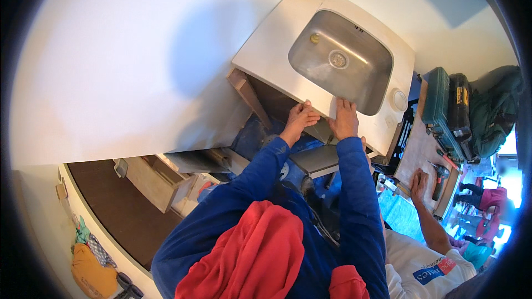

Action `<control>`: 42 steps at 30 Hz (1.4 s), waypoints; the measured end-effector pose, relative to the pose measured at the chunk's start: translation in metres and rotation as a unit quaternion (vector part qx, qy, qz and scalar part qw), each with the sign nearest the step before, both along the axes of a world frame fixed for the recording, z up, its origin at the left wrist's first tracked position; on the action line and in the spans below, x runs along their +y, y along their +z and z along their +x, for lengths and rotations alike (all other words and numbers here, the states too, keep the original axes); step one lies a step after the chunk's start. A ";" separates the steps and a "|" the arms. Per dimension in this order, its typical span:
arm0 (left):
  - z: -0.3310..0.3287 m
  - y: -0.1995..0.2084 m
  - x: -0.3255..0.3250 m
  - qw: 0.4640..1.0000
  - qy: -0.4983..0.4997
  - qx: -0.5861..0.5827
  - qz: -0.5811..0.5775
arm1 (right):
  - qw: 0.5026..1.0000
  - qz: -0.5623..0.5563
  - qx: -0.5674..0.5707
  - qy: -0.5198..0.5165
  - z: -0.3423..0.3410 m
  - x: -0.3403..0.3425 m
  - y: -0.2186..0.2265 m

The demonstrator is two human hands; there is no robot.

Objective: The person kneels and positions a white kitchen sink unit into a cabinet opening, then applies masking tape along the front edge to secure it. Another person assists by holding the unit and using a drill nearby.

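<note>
A pale countertop (266, 44) with an inset stainless steel sink (310, 66) lies before me, against the wall. At its front edge, my left hand (300, 123) touches the rim with its fingertips; the fingers are stretched and slightly apart. Close to the right, my right hand (344, 120) grips the same edge, its fingers laid over the top toward the sink. Its thumb is partly hidden. Below the countertop, an open cabinet frame with a wooden side panel (246, 91) shows. A grey panel or drawer front (316, 160) sits beneath my forearms.
A co-worker in a white shirt (410, 254) is at my right, one hand (419, 185) on a wooden bench (415, 155). The bench carries a cordless tool (441, 180) and a green case (436, 97). At lower left, an open drawer (152, 180) juts out. A round white lid (398, 99) lies beside the sink.
</note>
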State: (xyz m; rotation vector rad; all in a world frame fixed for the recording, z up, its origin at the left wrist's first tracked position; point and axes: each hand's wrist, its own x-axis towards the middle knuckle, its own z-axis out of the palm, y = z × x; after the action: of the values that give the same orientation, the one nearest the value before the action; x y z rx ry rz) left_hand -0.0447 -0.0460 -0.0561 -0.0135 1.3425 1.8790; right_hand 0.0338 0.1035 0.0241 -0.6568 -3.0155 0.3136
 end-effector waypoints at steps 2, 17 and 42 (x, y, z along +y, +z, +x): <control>0.001 -0.007 0.002 1.000 0.005 0.004 0.004 | 1.000 0.008 -0.007 0.005 -0.002 -0.002 0.002; -0.005 -0.007 0.003 0.999 -0.011 -0.015 0.028 | 0.998 0.016 -0.012 -0.056 -0.009 -0.003 -0.007; -0.002 0.005 0.001 0.998 0.003 -0.069 -0.001 | 0.898 -0.011 -0.108 -0.427 0.158 0.135 0.026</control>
State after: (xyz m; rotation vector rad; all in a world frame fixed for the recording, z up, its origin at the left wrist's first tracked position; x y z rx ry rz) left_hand -0.0463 -0.0453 -0.0507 -0.1448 1.2511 1.8466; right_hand 0.1918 0.2385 0.0505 -1.9958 -2.5351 0.2266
